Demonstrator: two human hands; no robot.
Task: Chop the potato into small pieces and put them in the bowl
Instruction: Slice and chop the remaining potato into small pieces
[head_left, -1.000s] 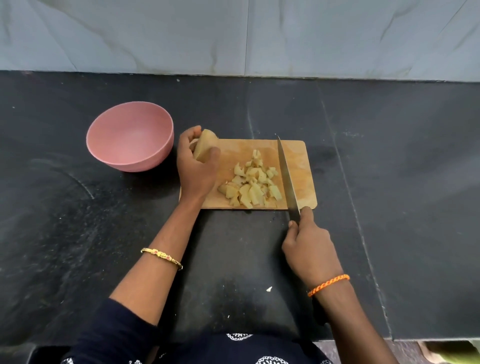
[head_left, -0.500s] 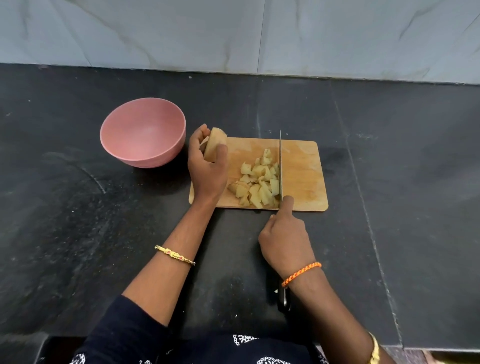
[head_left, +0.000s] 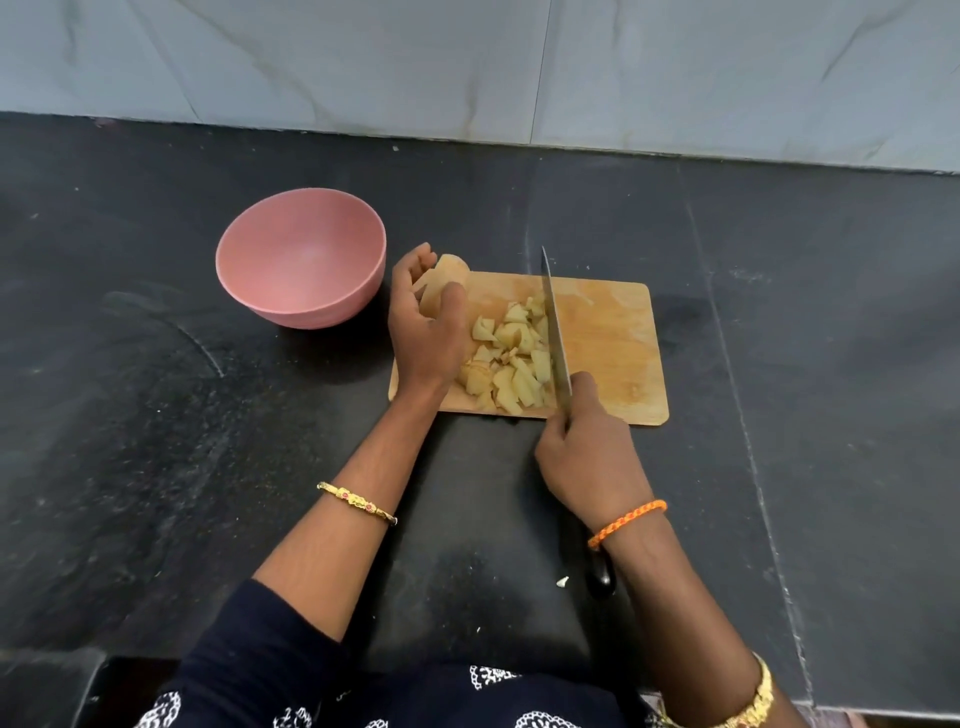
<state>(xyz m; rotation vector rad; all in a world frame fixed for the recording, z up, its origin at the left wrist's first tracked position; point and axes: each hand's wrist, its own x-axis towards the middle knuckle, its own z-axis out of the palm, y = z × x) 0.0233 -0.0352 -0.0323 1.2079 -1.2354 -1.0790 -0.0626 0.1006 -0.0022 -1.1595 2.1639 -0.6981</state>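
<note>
Roughly half done, by my read. Working outward from the cutting board as my landmark, biggest things first.

Counter: dark stone, carries everything; the board lies flat on it, straight ahead of me.

Bowl: pink, just off the board's left end, apart from it, upright. I see nothing inside it, so the transfer step has not begun.

Board: wooden, its right half bare, its left half covered.

Left hand: over the board's left end, fingers and thumb curled round the uncut chunk of potato, holding it at the far-left corner, clear of the pile. Whether the chunk rests on the wood or is lifted, I cannot tell.

Right hand: at the board's near edge, wrapped tight round the knife, forefinger riding up toward the blade. The dark handle end shows below my wrist, off the board. The blade runs front to back across the board's middle, right against the pile's right side; whether its edge touches the wood I cannot tell.

Potato pieces: a loose heap on the board's left-centre, between the blade and my left hand. Sizes uneven; some look big enough to want another cut.

Stray crumb: pale, on the counter well nearer me than the board.

Left to do, as I judge it: chop the held chunk, tidy the larger bits, then carry the lot left into the bowl.
</note>
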